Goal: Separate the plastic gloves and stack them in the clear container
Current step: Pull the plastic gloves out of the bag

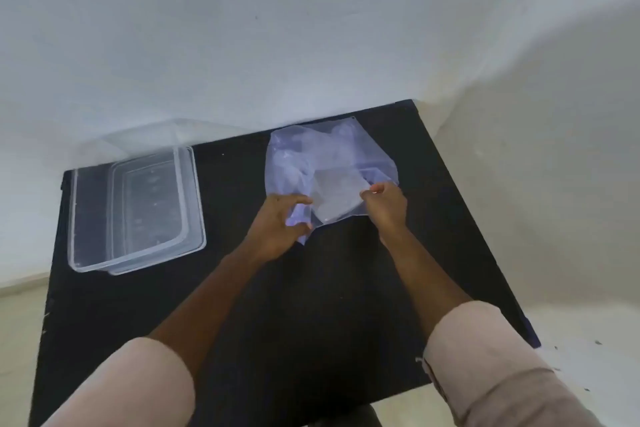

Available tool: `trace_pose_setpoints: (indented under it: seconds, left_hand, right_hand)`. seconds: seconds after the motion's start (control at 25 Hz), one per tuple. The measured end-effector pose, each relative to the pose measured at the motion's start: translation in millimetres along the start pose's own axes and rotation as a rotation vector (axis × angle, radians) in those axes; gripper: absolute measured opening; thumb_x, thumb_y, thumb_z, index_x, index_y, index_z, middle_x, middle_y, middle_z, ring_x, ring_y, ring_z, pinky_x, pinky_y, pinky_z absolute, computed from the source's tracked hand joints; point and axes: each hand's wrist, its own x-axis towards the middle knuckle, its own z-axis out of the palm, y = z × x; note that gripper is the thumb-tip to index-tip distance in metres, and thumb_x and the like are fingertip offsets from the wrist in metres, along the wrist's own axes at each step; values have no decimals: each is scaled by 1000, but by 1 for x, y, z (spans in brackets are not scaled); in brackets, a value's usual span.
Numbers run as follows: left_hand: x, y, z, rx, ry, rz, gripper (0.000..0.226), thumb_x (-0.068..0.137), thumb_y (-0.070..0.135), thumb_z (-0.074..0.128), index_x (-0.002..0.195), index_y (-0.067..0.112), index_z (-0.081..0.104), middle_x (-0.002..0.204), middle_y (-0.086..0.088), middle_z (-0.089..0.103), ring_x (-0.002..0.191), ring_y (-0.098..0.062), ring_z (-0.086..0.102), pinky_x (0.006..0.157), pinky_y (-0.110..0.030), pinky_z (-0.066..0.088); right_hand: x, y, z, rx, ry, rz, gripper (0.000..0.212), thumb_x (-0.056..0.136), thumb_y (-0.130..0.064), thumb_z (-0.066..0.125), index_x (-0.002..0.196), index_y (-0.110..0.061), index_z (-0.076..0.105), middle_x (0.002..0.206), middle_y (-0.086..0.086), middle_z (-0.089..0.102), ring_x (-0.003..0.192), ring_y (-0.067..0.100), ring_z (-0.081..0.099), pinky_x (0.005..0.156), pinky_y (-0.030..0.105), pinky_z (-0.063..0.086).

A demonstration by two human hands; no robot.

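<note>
— Thin, filmy plastic is what I'm dealing with: the plastic gloves (329,166) are lying in a crumpled bundle on the far right of the black surface (242,305), and I'm working at their near edge.

— What are your hands doing?

— My left hand (277,225) is curling around the near-left corner of the bundle, fingers half closed on the film. My right hand (384,204) is pinching the near-right edge between thumb and fingertips.

— And how do you get just one free?

— I'm judging that the layers will cling, so I'm pinching only the top sheet with the right and anchoring the rest with the left, then peeling slowly sideways instead of yanking upward. A quick tug would probably drag the whole bundle along.

— Where does it go?

— The clear container (138,204) is sitting on the left of the surface, well apart from the gloves. I can't tell whether anything is in it yet. I'm planning to lay each glove flat so the stack stays even.
</note>
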Motion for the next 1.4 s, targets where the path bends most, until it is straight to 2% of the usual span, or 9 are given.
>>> trace_pose_setpoints:
  seconds: [0.2, 0.28, 0.36, 0.48, 0.64, 0.8, 1.04, 1.24, 1.4]
  left_hand:
    - [37, 20, 26, 571, 67, 27, 62, 84, 34, 66, 141, 37, 41, 156, -10, 15, 138, -38, 26, 104, -57, 37]
    - [56, 20, 30, 697, 100, 26, 63, 85, 34, 63, 143, 37, 38, 158, -12, 11, 135, -36, 27, 102, -52, 38]
    - [68, 21, 33, 733, 108, 2, 60, 87, 29, 60, 142, 33, 38, 154, -13, 18, 130, -36, 34, 98, -50, 41]
    - [79, 19, 33, 594, 109, -44, 57, 89, 21, 57, 142, 25, 39, 144, -11, 33, 123, -35, 45, 90, -47, 51]
    - [87, 11, 31, 440, 120, -21, 60, 85, 17, 57, 142, 18, 39, 136, -10, 46, 118, -34, 51, 87, -55, 52]
    - [93, 11, 31, 398, 155, -7, 55, 85, 18, 57, 138, 12, 44, 131, -10, 53, 115, -33, 55, 86, -53, 53]
    - [90, 9, 24, 453, 165, -11, 48, 88, 24, 56, 134, 14, 47, 131, -7, 55, 117, -32, 48, 84, -48, 51]
    - [58, 5, 24, 509, 95, -14, 64, 84, 35, 62, 142, 26, 38, 140, -9, 44, 126, -33, 40, 100, -52, 39]
    - [-40, -19, 35, 160, 252, -7, 47, 85, 28, 66, 130, 27, 51, 132, -6, 47, 120, -23, 47, 98, -43, 45]
  right_hand:
    - [31, 6, 14, -117, 84, 179, 33, 86, -29, 64, 116, -15, 61, 110, 8, 67, 94, 27, 65, 69, 31, 48]
    - [39, 10, 20, -116, 95, 266, 36, 81, -33, 69, 109, -12, 64, 104, 9, 68, 90, 29, 66, 70, 34, 52]
    - [46, 8, 24, -11, 95, 252, 18, 78, -26, 71, 87, -10, 67, 85, 6, 67, 76, 25, 64, 64, 32, 52]
    - [41, -5, 27, 292, 91, 161, 15, 77, -14, 72, 69, -13, 60, 67, -2, 60, 67, 22, 62, 59, 28, 51]
    - [28, -28, 38, 791, -26, 554, 31, 81, -18, 72, 104, -18, 51, 90, 1, 54, 89, 27, 58, 64, 34, 55]
    - [25, -35, 47, 842, 29, 644, 26, 84, -9, 68, 106, -14, 54, 102, 9, 60, 98, 32, 62, 62, 36, 58]
    - [-24, -14, 7, 723, 92, 551, 15, 82, -8, 70, 82, -20, 60, 91, 5, 63, 79, 20, 65, 59, 33, 58]
    - [-90, 20, -11, 689, 159, 575, 9, 79, -8, 72, 79, -14, 65, 94, 10, 69, 84, 26, 69, 62, 36, 58]
    - [-149, 48, -4, 704, 174, 624, 10, 81, -13, 72, 84, -17, 63, 96, 5, 66, 86, 25, 67, 66, 35, 59]
